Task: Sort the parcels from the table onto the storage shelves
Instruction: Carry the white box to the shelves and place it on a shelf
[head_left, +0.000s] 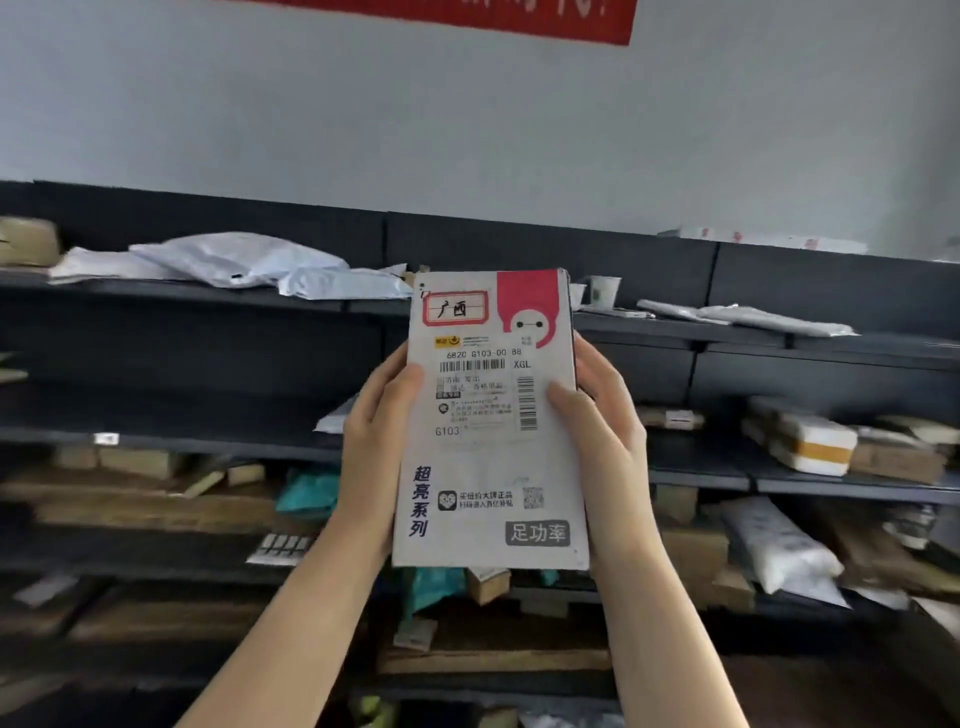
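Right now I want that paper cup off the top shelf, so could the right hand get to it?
Probably not yet: the right hand and left hand both grip the white parcel, which stands upright just left of the paper cup. Freed, nothing else seems to block it.

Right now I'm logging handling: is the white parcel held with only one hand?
No, the left hand and the right hand each grip one side of the white parcel.

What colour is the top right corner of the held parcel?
Pink-red, on the white parcel; head view.
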